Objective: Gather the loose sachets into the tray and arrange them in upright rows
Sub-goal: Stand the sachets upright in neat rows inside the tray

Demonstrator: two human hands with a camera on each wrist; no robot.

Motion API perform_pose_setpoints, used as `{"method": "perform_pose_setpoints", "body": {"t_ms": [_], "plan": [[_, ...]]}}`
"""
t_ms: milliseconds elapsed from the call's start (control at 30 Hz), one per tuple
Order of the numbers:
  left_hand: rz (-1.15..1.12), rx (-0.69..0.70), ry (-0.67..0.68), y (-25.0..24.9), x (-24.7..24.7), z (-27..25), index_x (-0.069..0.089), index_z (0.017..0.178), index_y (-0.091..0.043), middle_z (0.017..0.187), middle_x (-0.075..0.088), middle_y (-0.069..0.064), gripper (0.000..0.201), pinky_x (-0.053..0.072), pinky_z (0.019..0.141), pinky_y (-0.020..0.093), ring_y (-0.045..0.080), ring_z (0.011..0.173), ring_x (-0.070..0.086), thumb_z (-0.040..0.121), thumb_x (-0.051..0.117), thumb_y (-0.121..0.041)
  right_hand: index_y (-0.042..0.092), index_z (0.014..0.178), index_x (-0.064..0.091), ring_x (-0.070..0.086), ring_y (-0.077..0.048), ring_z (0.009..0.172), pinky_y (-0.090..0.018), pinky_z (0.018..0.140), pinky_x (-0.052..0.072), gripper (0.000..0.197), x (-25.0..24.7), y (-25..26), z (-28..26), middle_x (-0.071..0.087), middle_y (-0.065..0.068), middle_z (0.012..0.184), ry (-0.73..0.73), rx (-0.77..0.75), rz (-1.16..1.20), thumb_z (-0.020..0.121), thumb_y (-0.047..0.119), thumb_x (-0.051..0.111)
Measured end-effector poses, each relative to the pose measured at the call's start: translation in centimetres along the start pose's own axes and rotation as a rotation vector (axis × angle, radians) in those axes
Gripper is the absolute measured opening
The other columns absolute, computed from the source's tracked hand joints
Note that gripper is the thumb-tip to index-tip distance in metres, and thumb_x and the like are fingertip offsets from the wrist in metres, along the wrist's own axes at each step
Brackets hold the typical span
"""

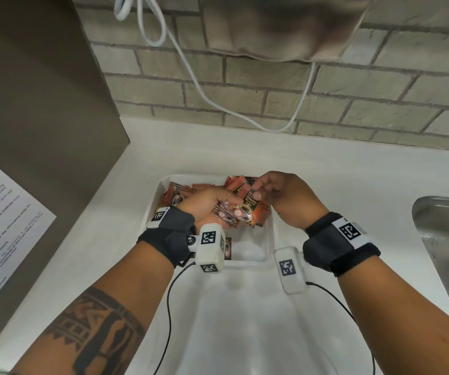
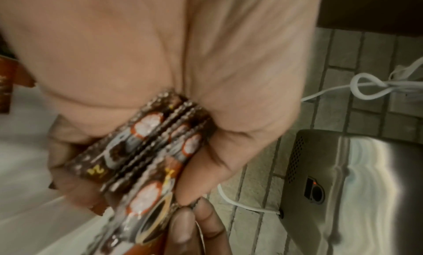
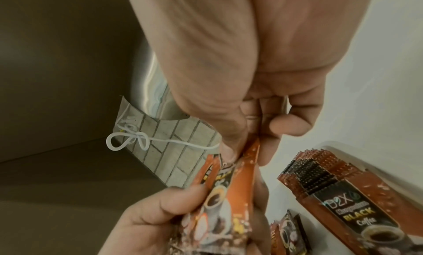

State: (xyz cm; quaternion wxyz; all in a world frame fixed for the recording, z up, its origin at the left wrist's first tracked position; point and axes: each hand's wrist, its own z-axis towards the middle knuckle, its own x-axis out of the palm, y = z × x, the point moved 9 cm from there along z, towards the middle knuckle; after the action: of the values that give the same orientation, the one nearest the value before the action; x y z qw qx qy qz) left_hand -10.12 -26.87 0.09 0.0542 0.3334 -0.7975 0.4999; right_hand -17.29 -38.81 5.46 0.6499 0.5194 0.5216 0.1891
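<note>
Sachets (image 1: 241,211) between both hands' fingertips (image 1: 258,195)

the sachet (image 3: 350,212) standing at the tray's far end reads "B2X" then "BLACK Coffee", with a blurry word between I can't make out, the one pinched between the hands (image 1: 250,205) shows "BLACK Coffee" too, and the printed sheet (image 1: 4,226) on the left is too blurry.

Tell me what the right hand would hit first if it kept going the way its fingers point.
The right hand points left and slightly down, its fingertips pinching a sachet. First comes the bundle of sachets in the left hand, right beside it. Below lies the tray; depth is unclear.
</note>
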Motion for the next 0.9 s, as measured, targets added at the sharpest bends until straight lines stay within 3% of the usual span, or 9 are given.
{"method": "perform_pose_setpoints", "body": {"t_ms": [100,200,267,300,367,467,600,733,900], "plan": [[0.046,-0.024,0.039,0.4,0.5,-0.3,0.065,0.112,0.005,0.106,0.071,0.024,0.033,0.056,0.087,0.045,0.034,0.094,0.07,0.08,0.068,0.0,0.027,0.084,0.067,0.068,-0.015,0.086,-0.033,0.082,0.055,0.017,0.2,-0.3,0.1,0.073,0.002,0.089,0.009,0.023,-0.026,0.087,0.011,0.073],[0.085,0.05,0.07,0.1,0.8,-0.4,0.055,0.133,-0.002,0.114,0.071,0.018,0.048,0.058,0.086,0.044,0.032,0.103,0.069,0.086,0.063,0.004,0.023,0.082,0.068,0.07,-0.014,0.099,-0.039,0.09,0.057,0.016,0.5,-0.5,0.2,0.076,0.007,0.1,0.039,0.038,0.02,0.087,0.009,0.072],[0.07,0.097,0.086,-0.2,1.0,-0.4,0.051,0.14,-0.008,0.115,0.07,0.012,0.055,0.056,0.086,0.044,0.03,0.104,0.068,0.087,0.062,0.0,0.028,0.079,0.068,0.07,-0.017,0.095,-0.039,0.089,0.057,0.017,0.3,-0.4,0.3,0.076,0.003,0.096,0.021,0.033,-0.031,0.087,0.014,0.073],[0.033,0.083,0.097,-0.1,1.0,-0.3,0.052,0.14,-0.01,0.116,0.069,0.011,0.055,0.055,0.085,0.043,0.031,0.105,0.067,0.086,0.064,-0.006,0.03,0.079,0.067,0.069,-0.016,0.089,-0.034,0.085,0.056,0.019,0.2,-0.2,0.3,0.074,0.002,0.09,0.012,0.036,-0.056,0.088,0.014,0.073],[-0.05,0.049,0.13,0.0,1.5,-0.5,0.059,0.132,-0.014,0.118,0.067,0.008,0.047,0.053,0.075,0.038,0.032,0.104,0.063,0.085,0.067,-0.016,0.031,0.08,0.066,0.065,-0.011,0.078,-0.02,0.072,0.051,0.02,-0.1,0.1,0.3,0.069,0.006,0.081,-0.002,0.024,-0.082,0.09,0.015,0.071],[-0.104,0.058,0.167,-0.1,1.8,-0.5,0.067,0.105,-0.024,0.117,0.063,0.005,0.024,0.044,0.061,0.03,0.028,0.097,0.061,0.082,0.073,-0.02,0.027,0.086,0.068,0.061,-0.002,0.072,-0.011,0.062,0.045,0.012,0.2,0.7,0.2,0.066,0.011,0.079,0.021,0.011,-0.108,0.091,0.017,0.07],[-0.088,0.134,0.228,-0.4,1.8,-0.9,0.071,0.094,-0.027,0.12,0.055,0.01,0.031,0.038,0.057,0.028,0.028,0.097,0.053,0.067,0.087,-0.025,0.025,0.087,0.067,0.059,0.002,0.069,-0.005,0.056,0.041,0.011,0.1,0.8,0.1,0.065,0.014,0.076,0.023,-0.006,-0.15,0.093,0.016,0.067],[-0.066,0.185,0.11,-0.3,0.1,-0.4,0.059,0.088,-0.027,0.11,0.057,0.009,0.029,0.036,0.059,0.029,0.028,0.09,0.056,0.072,0.08,-0.015,0.029,0.086,0.066,0.059,-0.002,0.072,-0.011,0.061,0.042,0.014,-0.3,0.9,0.2,0.065,0.013,0.08,0.014,-0.022,-0.18,0.094,0.018,0.066],[0.119,0.285,-0.117,-0.9,-1.4,-0.2,0.043,0.093,-0.024,0.091,0.063,0.002,0.032,0.046,0.061,0.032,0.022,0.077,0.06,0.097,0.057,0.004,0.022,0.091,0.07,0.06,-0.003,0.071,-0.003,0.053,0.041,0.01,-1.1,1.0,0.1,0.068,0.007,0.087,-0.036,-0.035,-0.191,0.095,0.015,0.064]]}}
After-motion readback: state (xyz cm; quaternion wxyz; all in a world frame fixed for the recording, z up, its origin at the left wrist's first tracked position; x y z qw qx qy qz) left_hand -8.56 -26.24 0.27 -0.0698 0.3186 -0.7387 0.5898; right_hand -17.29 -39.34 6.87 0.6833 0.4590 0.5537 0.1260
